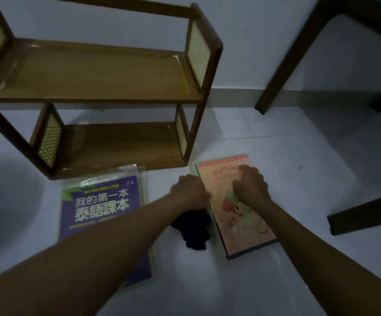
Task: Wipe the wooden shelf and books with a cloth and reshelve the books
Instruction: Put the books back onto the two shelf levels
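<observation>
Shelf [98, 74]: both boards bare, no books on it. Wiped or not, can't tell. Purple book [102, 208] flat on floor at 6 o'clock of shelf. Pink book [242, 229] flat at 5 o'clock, w/ other books under it. Dark cloth [194, 229] betw. the two. Left hand [190, 192] at pink book's left edge, grip unclear. Right hand [249, 185] on cover, fingers bent, holding nothing. Reshelving not begun.

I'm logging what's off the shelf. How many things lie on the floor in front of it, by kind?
Books: 2, the purple book and the pink book; thinner items seem to lie under each, number unclear.
Cloths: 1, the dark cloth.
Total: 3. The wooden shelf holds nothing.
</observation>
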{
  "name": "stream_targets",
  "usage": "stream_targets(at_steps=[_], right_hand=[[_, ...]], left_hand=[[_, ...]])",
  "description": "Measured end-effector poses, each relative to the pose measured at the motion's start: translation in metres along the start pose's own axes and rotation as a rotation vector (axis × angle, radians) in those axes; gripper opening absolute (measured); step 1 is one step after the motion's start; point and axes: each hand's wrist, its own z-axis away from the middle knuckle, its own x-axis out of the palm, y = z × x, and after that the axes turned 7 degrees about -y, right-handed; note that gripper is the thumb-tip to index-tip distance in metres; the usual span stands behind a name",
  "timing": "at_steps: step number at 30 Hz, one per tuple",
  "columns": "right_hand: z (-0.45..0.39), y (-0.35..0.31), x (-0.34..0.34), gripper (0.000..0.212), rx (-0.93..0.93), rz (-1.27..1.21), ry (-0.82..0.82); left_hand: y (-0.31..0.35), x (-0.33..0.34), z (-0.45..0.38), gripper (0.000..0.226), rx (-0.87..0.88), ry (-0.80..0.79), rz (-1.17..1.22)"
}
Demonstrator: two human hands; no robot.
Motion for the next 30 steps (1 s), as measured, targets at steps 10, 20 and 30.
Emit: stream_targets(at_steps=[10,20,30], right_hand=[[-0.03,0.077,0.018,0.06,0.212,-0.362,-0.193],[-0.01,0.099,-0.014,0.042,0.108,-0.864,-0.213],[0.066,0.028,-0.096,0.069,-0.433,-1.205,-0.157]], left_hand=[[0.06,0.054,-0.031,0.066,-0.392,0.122,0.463],[0.082,0.044,0.0,0.051,0.221,0.274,1.204],[0.02,-0.059,0.08,0.035,0.792,0.547,0.658]])
